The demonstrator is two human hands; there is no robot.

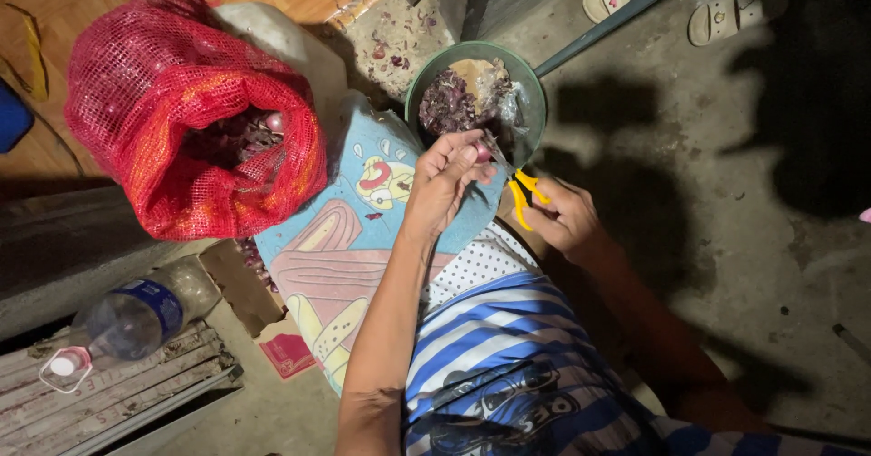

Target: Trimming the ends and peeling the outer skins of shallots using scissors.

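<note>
A small reddish shallot is pinched between the fingertips of the left hand, just over the 6 o'clock rim of the green bowl. Yellow-handled scissors are gripped in the clenched right hand, blades met at the bulb. A fingertip could be nicked, since the slick, round bulb is held so near the blades. Papery purple skins are heaped in the bowl; at 9 o'clock a coarse red mesh sack sags open.
</note>
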